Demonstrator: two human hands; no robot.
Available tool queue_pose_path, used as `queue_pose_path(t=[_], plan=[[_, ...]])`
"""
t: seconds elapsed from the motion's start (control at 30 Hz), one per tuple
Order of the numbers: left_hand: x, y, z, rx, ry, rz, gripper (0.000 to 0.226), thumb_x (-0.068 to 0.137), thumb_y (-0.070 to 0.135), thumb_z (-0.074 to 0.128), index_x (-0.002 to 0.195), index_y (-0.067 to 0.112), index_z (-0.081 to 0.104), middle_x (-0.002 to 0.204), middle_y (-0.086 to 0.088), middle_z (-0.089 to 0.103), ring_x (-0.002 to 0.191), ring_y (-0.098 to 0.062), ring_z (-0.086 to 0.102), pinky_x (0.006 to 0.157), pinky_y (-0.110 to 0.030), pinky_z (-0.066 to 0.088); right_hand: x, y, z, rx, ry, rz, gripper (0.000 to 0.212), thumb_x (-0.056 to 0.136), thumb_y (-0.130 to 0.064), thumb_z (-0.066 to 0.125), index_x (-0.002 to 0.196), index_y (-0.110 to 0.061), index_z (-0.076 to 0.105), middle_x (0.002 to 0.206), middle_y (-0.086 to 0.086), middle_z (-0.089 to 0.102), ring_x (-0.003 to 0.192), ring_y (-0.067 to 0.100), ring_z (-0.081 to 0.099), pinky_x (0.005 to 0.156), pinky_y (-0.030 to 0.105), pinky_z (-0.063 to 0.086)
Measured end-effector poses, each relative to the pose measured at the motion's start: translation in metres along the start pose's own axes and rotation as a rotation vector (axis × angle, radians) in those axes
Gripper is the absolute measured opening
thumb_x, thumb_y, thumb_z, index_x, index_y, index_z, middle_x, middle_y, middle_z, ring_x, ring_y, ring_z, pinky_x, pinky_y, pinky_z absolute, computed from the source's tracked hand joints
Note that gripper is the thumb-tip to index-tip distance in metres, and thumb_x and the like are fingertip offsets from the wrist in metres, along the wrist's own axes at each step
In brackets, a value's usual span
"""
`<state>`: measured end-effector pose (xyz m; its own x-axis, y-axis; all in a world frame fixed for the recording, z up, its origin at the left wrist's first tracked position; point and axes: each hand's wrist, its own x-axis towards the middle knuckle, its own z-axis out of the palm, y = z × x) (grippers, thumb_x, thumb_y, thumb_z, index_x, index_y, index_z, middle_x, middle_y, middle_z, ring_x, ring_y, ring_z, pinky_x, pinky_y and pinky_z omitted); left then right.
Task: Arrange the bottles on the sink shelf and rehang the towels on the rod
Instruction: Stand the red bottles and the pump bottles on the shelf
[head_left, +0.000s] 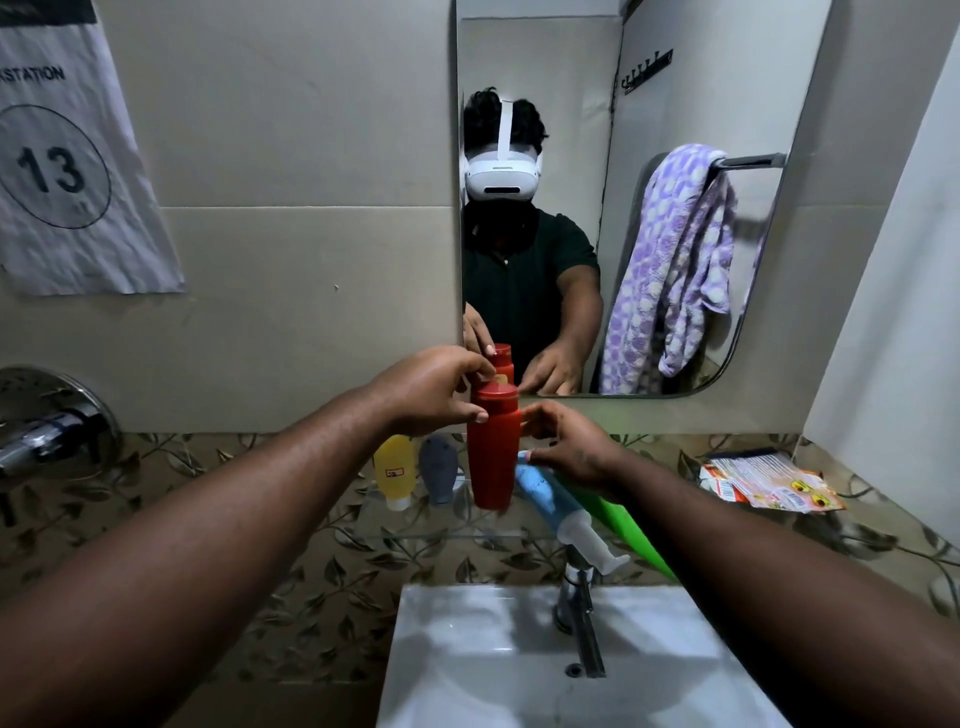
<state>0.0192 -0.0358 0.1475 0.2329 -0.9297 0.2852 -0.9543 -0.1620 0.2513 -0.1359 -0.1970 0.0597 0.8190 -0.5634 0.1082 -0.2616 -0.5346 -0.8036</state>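
Note:
A tall red bottle (493, 452) stands upright on the glass shelf (415, 525) above the sink. My left hand (431, 389) grips it near the cap, thumb in front. My right hand (569, 447) touches the red bottle's right side with its fingertips and rests over a blue pump bottle (545, 499) that lies tilted on the shelf, nozzle toward the sink. A green bottle (623, 525) lies beside it. A yellow tube (395, 470) and a grey tube (439, 467) stand at the shelf's left. A purple-and-white towel (670, 270) hangs on a rod (753, 161), seen in the mirror.
A white sink (493, 654) with a chrome tap (576, 608) sits below the shelf. Printed packets (763, 480) lie on a ledge at right. A chrome wall valve (47, 421) juts out at left. A paper sign marked 13 (67, 166) hangs on the wall.

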Motion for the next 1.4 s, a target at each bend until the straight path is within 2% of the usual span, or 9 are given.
queue_pose_path(t=[0.2, 0.33, 0.47, 0.6, 0.7, 0.8, 1.0, 1.13, 1.4], plan=[[-0.014, 0.004, 0.016, 0.277, 0.236, 0.181, 0.071, 0.081, 0.041, 0.081, 0.144, 0.031, 0.052, 0.152, 0.002, 0.046, 0.139, -0.023, 0.04, 0.112, -0.047, 0.037, -0.012, 0.017, -0.028, -0.069, 0.05, 0.017, 0.049, 0.084, 0.022, 0.049, 0.108, -0.02, 0.058, 0.114, 0.005, 0.069, 0.117, 0.019, 0.063, 0.099, 0.031, 0.051], [-0.022, 0.024, 0.047, 0.513, 0.528, 0.54, 0.046, 0.082, 0.037, 0.07, 0.126, 0.021, 0.067, 0.144, -0.011, 0.059, 0.131, -0.032, 0.046, 0.106, -0.045, 0.032, -0.023, 0.025, -0.034, -0.082, 0.099, 0.009, 0.048, 0.083, 0.019, 0.05, 0.095, -0.027, 0.057, 0.104, 0.004, 0.071, 0.109, 0.025, 0.068, 0.101, 0.044, 0.052], [-0.032, 0.052, 0.106, 0.703, 0.259, 0.792, 0.045, 0.086, 0.021, 0.057, 0.131, 0.024, 0.063, 0.143, -0.009, 0.061, 0.129, -0.03, 0.058, 0.112, -0.045, 0.04, -0.034, 0.027, -0.039, -0.077, 0.152, -0.013, 0.04, 0.084, 0.016, 0.055, 0.094, -0.023, 0.058, 0.102, 0.007, 0.071, 0.101, 0.027, 0.068, 0.097, 0.046, 0.053], [-0.022, 0.065, 0.143, 0.896, 0.064, 0.798, 0.042, 0.081, 0.021, 0.054, 0.12, 0.03, 0.067, 0.117, 0.002, 0.071, 0.11, -0.022, 0.067, 0.1, -0.038, 0.052, -0.044, 0.031, -0.047, -0.074, 0.197, -0.019, 0.043, 0.081, 0.012, 0.056, 0.088, -0.03, 0.057, 0.102, 0.009, 0.074, 0.104, 0.029, 0.07, 0.097, 0.049, 0.053], [-0.01, 0.067, 0.156, 0.887, 0.026, 0.782, 0.03, 0.075, 0.025, 0.08, 0.102, 0.028, 0.067, 0.089, 0.005, 0.069, 0.085, -0.02, 0.065, 0.081, -0.033, 0.053, -0.054, 0.032, -0.053, -0.055, 0.21, -0.019, 0.041, 0.078, 0.008, 0.056, 0.088, -0.031, 0.057, 0.103, 0.011, 0.074, 0.103, 0.029, 0.07, 0.096, 0.05, 0.053], [-0.008, 0.073, 0.156, 0.872, -0.018, 0.752, 0.032, 0.068, 0.028, 0.087, 0.091, 0.026, 0.065, 0.078, 0.005, 0.067, 0.074, -0.019, 0.064, 0.073, -0.031, 0.05, -0.063, 0.035, -0.056, -0.039, 0.213, -0.023, 0.037, 0.08, 0.009, 0.057, 0.094, -0.025, 0.058, 0.104, 0.012, 0.074, 0.104, 0.029, 0.07, 0.096, 0.05, 0.053], [-0.006, 0.08, 0.139, 0.726, 0.009, 0.686, 0.049, 0.068, 0.024, 0.084, 0.109, 0.025, 0.057, 0.092, 0.003, 0.066, 0.084, -0.022, 0.063, 0.074, -0.034, 0.046, -0.073, 0.039, -0.073, 0.051, 0.222, 0.005, 0.045, 0.078, 0.019, 0.051, 0.096, -0.021, 0.061, 0.101, 0.01, 0.075, 0.096, 0.027, 0.07, 0.08, 0.044, 0.055], [-0.003, 0.086, 0.119, 0.506, 0.136, 0.617, 0.039, 0.08, 0.026, 0.076, 0.115, 0.025, 0.059, 0.103, 0.002, 0.069, 0.093, -0.024, 0.063, 0.076, -0.035, 0.048, -0.078, 0.036, -0.084, 0.272, 0.219, 0.064, 0.043, 0.082, 0.026, 0.045, 0.096, -0.009, 0.065, 0.088, 0.012, 0.073, 0.078, 0.023, 0.064, 0.065, 0.032, 0.047], [0.009, 0.099, 0.068, 0.038, 0.244, 0.265, 0.043, 0.074, 0.04, 0.086, 0.105, 0.021, 0.065, 0.099, -0.004, 0.072, 0.091, -0.027, 0.06, 0.071, -0.038, 0.042, -0.081, 0.04, -0.071, 0.306, 0.106, 0.091, 0.038, 0.083, 0.024, 0.062, 0.106, -0.006, 0.067, 0.091, 0.01, 0.071, 0.078, 0.018, 0.064, 0.067, 0.021, 0.056]])
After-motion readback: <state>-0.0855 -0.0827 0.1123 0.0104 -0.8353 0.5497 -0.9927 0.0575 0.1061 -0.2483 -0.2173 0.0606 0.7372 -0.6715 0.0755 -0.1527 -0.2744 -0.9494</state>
